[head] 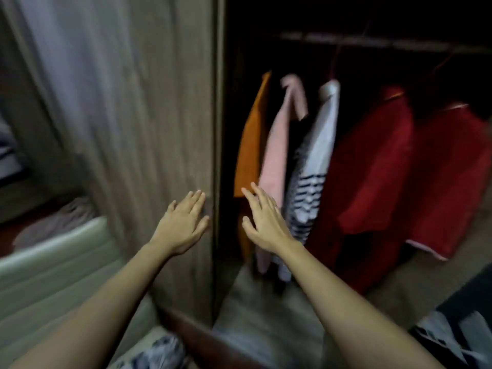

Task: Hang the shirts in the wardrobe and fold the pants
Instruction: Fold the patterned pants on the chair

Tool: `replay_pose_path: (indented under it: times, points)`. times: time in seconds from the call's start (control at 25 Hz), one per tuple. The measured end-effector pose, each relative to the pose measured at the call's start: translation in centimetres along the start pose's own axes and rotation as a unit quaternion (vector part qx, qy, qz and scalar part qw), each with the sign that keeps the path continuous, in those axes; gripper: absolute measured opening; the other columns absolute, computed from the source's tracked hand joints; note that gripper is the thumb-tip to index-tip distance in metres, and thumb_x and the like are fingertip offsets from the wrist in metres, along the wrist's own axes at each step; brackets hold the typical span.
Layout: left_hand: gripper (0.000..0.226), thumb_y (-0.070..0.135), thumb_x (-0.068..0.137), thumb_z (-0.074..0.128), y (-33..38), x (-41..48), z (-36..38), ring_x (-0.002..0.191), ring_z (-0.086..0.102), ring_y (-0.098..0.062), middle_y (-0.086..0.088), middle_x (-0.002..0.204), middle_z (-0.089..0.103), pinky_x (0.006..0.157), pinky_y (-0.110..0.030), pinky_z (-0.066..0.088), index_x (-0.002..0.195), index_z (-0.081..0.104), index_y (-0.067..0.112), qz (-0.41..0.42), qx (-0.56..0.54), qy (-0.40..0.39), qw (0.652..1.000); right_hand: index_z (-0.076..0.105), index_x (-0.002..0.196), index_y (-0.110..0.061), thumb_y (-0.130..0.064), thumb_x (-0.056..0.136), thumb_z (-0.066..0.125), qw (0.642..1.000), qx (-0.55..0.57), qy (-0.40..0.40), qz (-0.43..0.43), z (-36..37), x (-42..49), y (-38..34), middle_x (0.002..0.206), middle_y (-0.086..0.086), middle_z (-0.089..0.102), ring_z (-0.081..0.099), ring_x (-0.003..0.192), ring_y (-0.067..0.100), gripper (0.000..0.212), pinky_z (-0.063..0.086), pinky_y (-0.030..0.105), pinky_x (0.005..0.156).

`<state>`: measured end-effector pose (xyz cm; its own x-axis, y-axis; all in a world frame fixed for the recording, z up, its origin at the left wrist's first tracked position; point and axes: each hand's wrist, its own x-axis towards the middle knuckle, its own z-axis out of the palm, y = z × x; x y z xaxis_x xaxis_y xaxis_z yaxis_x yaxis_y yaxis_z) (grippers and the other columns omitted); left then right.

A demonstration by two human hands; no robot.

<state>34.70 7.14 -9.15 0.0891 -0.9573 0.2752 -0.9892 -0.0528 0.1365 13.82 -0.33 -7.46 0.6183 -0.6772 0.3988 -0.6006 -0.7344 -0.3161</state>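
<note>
The wardrobe stands open on the right, dark inside, with a rail [372, 42] across the top. From it hang an orange shirt [251, 145], a pink shirt [279, 145], a white shirt with dark stripes [316, 161] and two red garments [372, 177] [452, 182]. My left hand [183, 225] lies flat with fingers spread against the wooden door panel [149, 129] near its right edge. My right hand [266, 219] is open in front of the orange and pink shirts, holding nothing. The picture is blurred by motion.
A pale padded bed edge [53, 262] with crumpled cloth on it sits at the left. A patterned cloth [157, 352] lies at the bottom centre. Grey folded fabric [452, 334] lies at the bottom right, on a dark surface. The wardrobe floor [266, 315] shows below the shirts.
</note>
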Motion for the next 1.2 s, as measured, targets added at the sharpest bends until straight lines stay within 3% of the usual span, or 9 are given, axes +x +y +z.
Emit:
replay_pose_path:
  times: [0.2,0.32,0.48,0.6,0.72,0.84,0.96,1.04,1.2]
  points:
    - [0.094,0.06,0.071,-0.007,-8.2,-15.4,8.0,0.146,0.01,-0.019,-0.005,0.159,0.01,0.115,-0.042,0.017,0.15,0.012,0.011,-0.133,0.004,-0.144,0.981,0.022,0.148,-0.017,-0.027,0.088,0.042,0.992,0.041,-0.119,-0.012,14.5,-5.9,-6.6,0.159,0.007,0.009,0.006,0.147,0.022,0.065,0.0,0.032,0.117]
    - [0.082,0.059,0.084,0.006,-10.6,-23.6,12.2,0.146,0.013,-0.021,-0.006,0.159,0.009,0.114,-0.041,0.018,0.15,0.01,0.01,-0.216,-0.02,-0.205,0.954,0.028,0.146,-0.015,-0.033,0.081,0.031,0.974,0.063,-0.216,-0.011,21.9,-10.6,-9.8,0.157,0.011,0.017,0.015,0.146,0.026,0.067,0.008,0.035,0.117]
    - [0.061,0.036,0.1,0.029,-11.0,-34.1,18.0,0.145,0.013,-0.023,-0.009,0.159,0.009,0.114,-0.039,0.018,0.15,0.009,0.008,-0.346,-0.082,-0.26,0.898,0.042,0.138,-0.005,-0.032,0.079,0.028,0.943,0.062,-0.324,-0.048,30.9,-17.1,-11.5,0.147,0.018,0.037,0.035,0.137,0.032,0.066,0.029,0.046,0.113]
    - [0.061,0.036,0.1,0.029,-11.1,-40.4,22.7,0.145,0.016,-0.025,-0.01,0.158,0.01,0.114,-0.039,0.021,0.15,0.009,0.007,-0.422,-0.102,-0.28,0.856,0.034,0.143,-0.009,-0.029,0.083,0.033,0.91,0.059,-0.405,-0.062,36.6,-21.1,-12.7,0.152,0.013,0.029,0.025,0.142,0.028,0.063,0.013,0.043,0.119]
    - [0.062,0.038,0.099,0.032,-11.1,-44.4,27.5,0.144,0.018,-0.026,-0.011,0.158,0.014,0.114,-0.039,0.024,0.15,0.013,0.007,-0.503,-0.148,-0.269,0.808,0.028,0.146,-0.013,-0.028,0.088,0.038,0.884,0.045,-0.459,-0.082,41.6,-24.1,-12.8,0.155,0.01,0.023,0.022,0.143,0.027,0.06,0.023,0.042,0.116]
    - [0.06,0.036,0.099,0.038,-11.7,-46.7,32.5,0.138,0.029,-0.031,-0.017,0.153,0.025,0.11,-0.037,0.028,0.146,0.022,0.002,-0.6,-0.204,-0.227,0.74,0.042,0.139,-0.009,-0.029,0.086,0.041,0.882,0.033,-0.458,-0.104,46.4,-26.3,-12.4,0.149,0.014,0.035,0.034,0.137,0.034,0.058,0.037,0.052,0.107]
    - [0.049,0.033,0.096,0.047,-12.3,-47.9,36.5,0.117,0.047,-0.039,-0.026,0.129,0.048,0.096,-0.039,0.038,0.127,0.041,-0.004,-0.683,-0.236,-0.182,0.667,0.019,0.15,-0.019,-0.033,0.092,0.046,0.855,0.0,-0.515,-0.062,50.4,-28.6,-11.5,0.159,0.007,0.007,0.012,0.144,0.036,0.065,0.023,0.052,0.114]
    - [0.048,0.036,0.092,0.053,-12.4,-47.9,38.2,0.11,0.049,-0.039,-0.025,0.122,0.05,0.091,-0.039,0.039,0.12,0.044,-0.002,-0.72,-0.25,-0.158,0.628,0.005,0.151,-0.023,-0.035,0.095,0.045,0.837,-0.027,-0.545,-0.048,52.1,-30.0,-10.9,0.16,0.001,-0.006,0.002,0.145,0.035,0.07,0.017,0.05,0.117]
    - [0.057,0.035,0.08,0.071,-12.6,-47.0,38.9,0.106,0.056,-0.03,-0.015,0.12,0.056,0.096,-0.035,0.045,0.123,0.05,0.005,-0.764,-0.357,-0.068,0.533,0.017,0.149,-0.016,-0.013,0.094,0.048,0.865,-0.063,-0.491,-0.083,53.7,-30.5,-10.3,0.149,0.011,0.032,0.034,0.129,0.036,0.062,0.033,0.043,0.107]
